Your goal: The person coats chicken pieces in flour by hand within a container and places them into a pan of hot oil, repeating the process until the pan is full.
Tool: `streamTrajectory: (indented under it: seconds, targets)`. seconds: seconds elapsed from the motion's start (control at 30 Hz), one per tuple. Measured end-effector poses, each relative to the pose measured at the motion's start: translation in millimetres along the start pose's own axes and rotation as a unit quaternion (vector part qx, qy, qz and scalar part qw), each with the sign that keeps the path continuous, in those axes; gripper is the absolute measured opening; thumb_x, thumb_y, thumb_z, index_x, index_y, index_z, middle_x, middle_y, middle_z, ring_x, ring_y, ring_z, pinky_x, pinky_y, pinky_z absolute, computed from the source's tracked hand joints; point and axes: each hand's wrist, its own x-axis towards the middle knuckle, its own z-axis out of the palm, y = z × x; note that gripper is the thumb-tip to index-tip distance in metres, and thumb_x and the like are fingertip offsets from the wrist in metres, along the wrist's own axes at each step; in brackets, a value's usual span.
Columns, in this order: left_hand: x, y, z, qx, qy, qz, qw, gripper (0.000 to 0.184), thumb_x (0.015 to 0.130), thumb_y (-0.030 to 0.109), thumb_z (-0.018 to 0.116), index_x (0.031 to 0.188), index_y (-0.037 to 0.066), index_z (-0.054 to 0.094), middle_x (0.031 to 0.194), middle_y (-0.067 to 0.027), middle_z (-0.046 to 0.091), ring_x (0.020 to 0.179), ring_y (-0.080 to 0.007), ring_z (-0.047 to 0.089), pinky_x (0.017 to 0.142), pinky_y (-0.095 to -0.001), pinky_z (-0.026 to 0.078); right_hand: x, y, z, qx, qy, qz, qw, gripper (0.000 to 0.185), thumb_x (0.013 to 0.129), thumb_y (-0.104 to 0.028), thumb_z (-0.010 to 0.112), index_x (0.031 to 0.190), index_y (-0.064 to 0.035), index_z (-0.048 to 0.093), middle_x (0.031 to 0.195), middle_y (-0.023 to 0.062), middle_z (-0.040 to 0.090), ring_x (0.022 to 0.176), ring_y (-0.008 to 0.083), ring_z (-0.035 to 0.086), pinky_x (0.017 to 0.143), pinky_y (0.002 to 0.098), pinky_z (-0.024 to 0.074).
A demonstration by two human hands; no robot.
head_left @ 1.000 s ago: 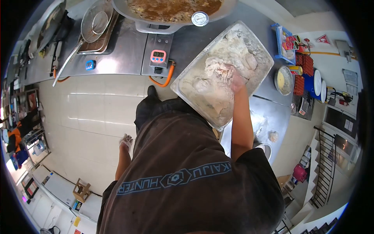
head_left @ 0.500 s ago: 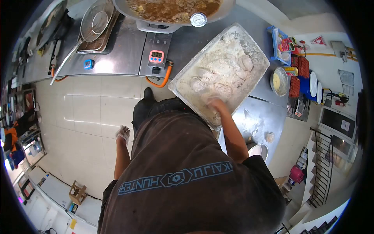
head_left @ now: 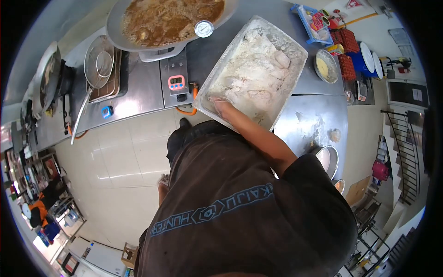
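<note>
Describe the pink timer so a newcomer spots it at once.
Find the big pan of brown liquid at the top. Below its handle, left of the powdery tray, sits the timer. Its pink case separates it from the blue gadget farther left.

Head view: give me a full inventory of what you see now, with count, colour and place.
Tray: 1, grey, centre
Floured pieces: several, whitish, in the tray
Pan: 1, grey, top, holding brown liquid
Dial thermometer: 1, white-faced, pan's right rim
Pink timer: 1, pink, below the pan
Blue timer: 1, blue, left counter's edge
Strainer: at least 1, silver, upper left
Blue basket: 1, blue, upper right
Bowl: 1, silver, right of the tray
Lump: 1, pale, right table
Railing: 1, black, far right
Background clutter: too small to count
Shirt: 1, dark brown, bottom centre
Left hand: 1, whitish, beside the body, partly hidden
Right hand: 1, blurred, tray's near-left corner
</note>
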Motion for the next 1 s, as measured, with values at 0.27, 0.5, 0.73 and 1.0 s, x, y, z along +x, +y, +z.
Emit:
streamTrajectory:
  seconds: [0.27,0.5,0.73,1.0]
  targets:
    - [-63.1,56.7,82.0,-0.024,0.027,0.031,0.999,0.027,0.087,0.033,0.048,0.083,0.007,0.054,0.076,-0.0048,0.058,0.071,-0.0214,0.055,0.067,-0.0334,0.045,-25.9,-41.0,-109.9,0.060,-0.136,-0.152,0.977,0.033,0.084,-0.027,0.047,0.105,-0.0021,0.054,0.108,0.0131,0.055,0.086,0.0185,0.054,0.070,0.0312,0.0458]
    - [-74.3,66.4,125.8,0.029,0.065,0.067,0.995,0.029,0.085,0.035,0.051,0.077,0.007,0.056,0.072,-0.0064,0.058,0.064,-0.0218,0.053,0.062,-0.0330,0.044,-27.6,-91.2,-97.6,-0.500,0.048,-0.269,0.822,0.074,0.075,-0.056,0.045,0.124,-0.0004,0.039,0.126,0.0176,0.042,0.118,0.0310,0.037,0.099,0.0365,0.0276]
    - [-90.6,61.8,124.1,0.032,0.067,0.070,0.995,0.028,0.086,0.033,0.050,0.080,0.006,0.055,0.074,-0.0067,0.058,0.067,-0.0218,0.054,0.063,-0.0330,0.044,-49.4,-42.4,-87.7,-0.616,-0.151,-0.212,0.743,0.064,0.075,-0.046,0.048,0.127,-0.0120,0.038,0.131,0.0166,0.036,0.122,0.0316,0.032,0.100,0.0397,0.0250]
    - [-56.3,19.5,83.8,-0.002,0.012,0.037,0.999,0.027,0.086,0.032,0.049,0.082,0.005,0.054,0.075,-0.0067,0.057,0.072,-0.0214,0.054,0.067,-0.0337,0.044,-42.7,-21.3,-129.7,-0.095,-0.269,0.009,0.958,0.045,0.081,-0.027,0.052,0.121,-0.0078,0.045,0.120,0.0107,0.049,0.107,0.0191,0.049,0.087,0.0351,0.0414]
